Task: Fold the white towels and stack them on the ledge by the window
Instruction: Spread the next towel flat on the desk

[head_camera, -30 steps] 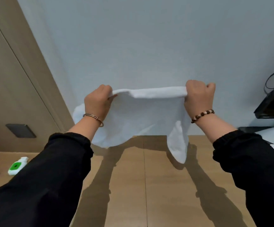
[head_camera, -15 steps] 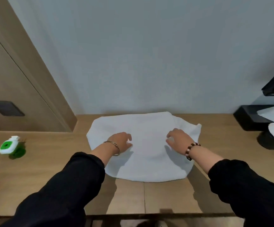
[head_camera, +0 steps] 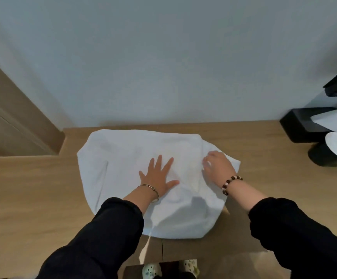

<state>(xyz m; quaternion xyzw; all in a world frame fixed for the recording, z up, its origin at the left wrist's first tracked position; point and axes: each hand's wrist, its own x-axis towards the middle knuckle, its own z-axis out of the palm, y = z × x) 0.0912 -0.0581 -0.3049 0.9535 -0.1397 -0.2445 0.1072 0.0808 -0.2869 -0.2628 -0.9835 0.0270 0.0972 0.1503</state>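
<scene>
Wooden counter [head_camera: 42,198] — left hand [head_camera: 157,178] presses towel [head_camera: 123,158], right hand [head_camera: 218,168] pinches it

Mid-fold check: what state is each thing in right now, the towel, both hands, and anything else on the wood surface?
white towel: lying flat on the wooden surface, partly folded, layered on its right side.
left hand: flat, fingers spread, pressing the towel's middle.
right hand: fingers curled at the towel's right fold; grip unclear.
black box: white sheet sticking out.
</scene>
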